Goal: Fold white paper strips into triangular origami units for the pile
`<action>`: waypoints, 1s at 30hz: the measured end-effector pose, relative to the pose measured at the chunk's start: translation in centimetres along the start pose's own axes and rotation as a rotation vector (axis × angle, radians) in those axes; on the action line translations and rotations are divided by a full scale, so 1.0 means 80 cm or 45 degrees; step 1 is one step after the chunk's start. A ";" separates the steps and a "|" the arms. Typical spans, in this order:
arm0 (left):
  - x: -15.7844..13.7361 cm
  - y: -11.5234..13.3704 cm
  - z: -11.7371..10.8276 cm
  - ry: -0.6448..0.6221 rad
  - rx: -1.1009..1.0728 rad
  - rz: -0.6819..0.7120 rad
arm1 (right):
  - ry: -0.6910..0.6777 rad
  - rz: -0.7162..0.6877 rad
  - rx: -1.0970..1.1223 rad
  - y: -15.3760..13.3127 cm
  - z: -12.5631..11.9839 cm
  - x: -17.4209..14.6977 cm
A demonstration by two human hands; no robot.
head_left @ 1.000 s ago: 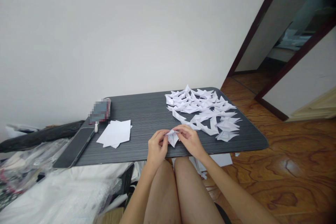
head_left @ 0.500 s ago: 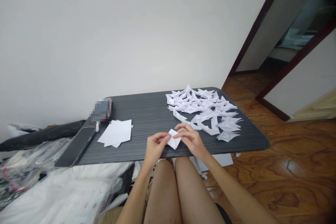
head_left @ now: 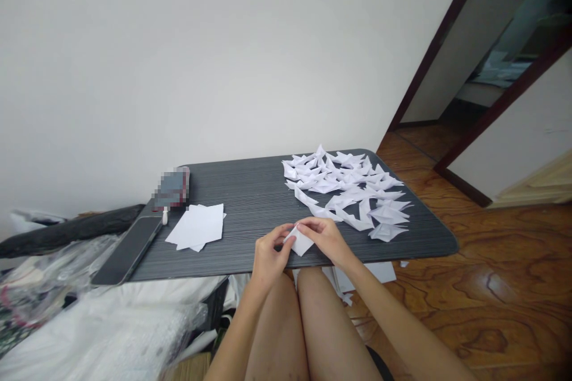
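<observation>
A small folded piece of white paper (head_left: 302, 243) is held just above the near edge of the dark table (head_left: 250, 190). My left hand (head_left: 270, 250) pinches its left side between thumb and fingers. On the upper right side, my right hand (head_left: 325, 236) grips it with thumb and fingertips, hiding part of the top. Beyond my right hand lies a crowd of folded white paper boats (head_left: 348, 181). To the left rest several loose white paper sheets (head_left: 199, 226), fanned over one another.
A dark phone-like slab (head_left: 127, 250) lies at the table's left edge, beside a small white object (head_left: 165, 215) and a blurred-out item (head_left: 172, 189). Plastic-wrapped goods (head_left: 111, 333) are piled below left. White paper (head_left: 378, 271) shows beneath the table, over a wooden floor (head_left: 491, 286).
The folded paper has turned and tilted slightly in my hands. My left hand has shifted a little to the right, and my right fingers have drawn in at its top.
</observation>
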State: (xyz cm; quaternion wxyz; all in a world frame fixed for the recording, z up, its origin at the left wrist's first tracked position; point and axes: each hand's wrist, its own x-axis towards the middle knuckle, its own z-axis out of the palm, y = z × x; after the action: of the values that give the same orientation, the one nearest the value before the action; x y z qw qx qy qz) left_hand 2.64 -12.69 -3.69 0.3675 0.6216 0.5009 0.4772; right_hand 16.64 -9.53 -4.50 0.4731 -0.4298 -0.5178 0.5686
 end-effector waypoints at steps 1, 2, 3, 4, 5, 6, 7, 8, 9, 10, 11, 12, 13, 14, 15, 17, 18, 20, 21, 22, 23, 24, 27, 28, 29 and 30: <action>0.000 0.000 0.001 0.015 0.009 0.021 | 0.005 0.002 -0.001 -0.002 0.000 -0.001; -0.001 0.000 0.001 0.023 0.019 0.039 | 0.008 0.005 0.000 -0.003 0.000 -0.001; -0.001 -0.001 0.002 0.028 0.028 0.054 | 0.005 0.010 0.004 -0.005 -0.001 -0.002; -0.001 -0.001 0.002 0.027 0.036 0.063 | -0.001 0.022 0.014 -0.007 -0.001 -0.003; -0.002 -0.001 0.003 0.023 0.041 0.065 | -0.010 0.043 0.029 -0.009 -0.001 -0.003; -0.002 -0.001 0.003 0.017 0.045 0.061 | -0.015 0.071 0.047 -0.011 -0.001 -0.004; -0.002 -0.002 0.002 0.011 0.049 0.052 | -0.018 0.101 0.065 -0.013 -0.001 -0.004; -0.003 -0.002 0.002 0.007 0.048 0.040 | -0.018 0.128 0.080 -0.015 -0.001 -0.004; -0.003 -0.002 0.002 0.001 0.042 0.026 | -0.015 0.150 0.090 -0.017 -0.001 -0.003; -0.003 -0.002 0.001 -0.004 0.030 0.011 | -0.013 0.165 0.096 -0.018 -0.001 -0.003; -0.003 -0.003 0.001 -0.006 0.010 -0.002 | -0.012 0.173 0.097 -0.019 -0.001 -0.002; -0.003 -0.003 0.001 -0.009 -0.016 -0.016 | -0.012 0.174 0.094 -0.019 -0.001 -0.002; -0.003 -0.004 0.001 -0.009 -0.046 -0.035 | -0.013 0.168 0.087 -0.019 0.000 -0.001; -0.003 -0.005 0.001 -0.005 -0.078 -0.061 | -0.011 0.156 0.075 -0.018 0.000 -0.001; -0.003 -0.006 0.002 -0.002 -0.109 -0.094 | -0.006 0.140 0.058 -0.017 0.000 0.000; -0.001 -0.007 0.004 0.001 -0.178 -0.175 | 0.024 0.090 0.001 -0.013 0.002 0.001; 0.000 -0.007 0.005 0.000 -0.219 -0.217 | 0.046 0.053 -0.047 -0.010 0.003 0.001; 0.003 -0.007 0.007 -0.015 -0.311 -0.284 | 0.099 -0.034 -0.183 -0.005 0.005 0.001; 0.004 -0.006 0.009 -0.022 -0.356 -0.310 | 0.126 -0.079 -0.261 -0.003 0.006 0.001; 0.005 -0.005 0.010 -0.020 -0.394 -0.332 | 0.151 -0.123 -0.341 -0.001 0.008 0.001; 0.006 -0.004 0.011 -0.010 -0.422 -0.349 | 0.171 -0.161 -0.415 0.000 0.009 0.001; 0.007 -0.003 0.011 0.008 -0.442 -0.363 | 0.178 -0.196 -0.477 0.000 0.010 0.000; 0.005 -0.003 0.014 0.078 -0.463 -0.386 | 0.077 -0.263 -0.605 -0.003 0.010 -0.002; 0.003 -0.004 0.014 0.092 -0.457 -0.384 | 0.027 -0.271 -0.640 -0.005 0.009 -0.003; 0.002 -0.005 0.015 0.094 -0.446 -0.378 | -0.009 -0.274 -0.672 -0.007 0.007 -0.004; 0.001 -0.005 0.015 0.082 -0.435 -0.373 | -0.022 -0.276 -0.704 -0.009 0.006 -0.005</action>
State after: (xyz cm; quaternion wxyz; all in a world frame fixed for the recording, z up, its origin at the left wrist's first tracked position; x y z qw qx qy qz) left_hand 3.69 -12.49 -4.39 0.5166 0.4554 0.5091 0.5163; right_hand 16.30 -10.00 -3.77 0.3915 -0.4797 -0.7001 0.3558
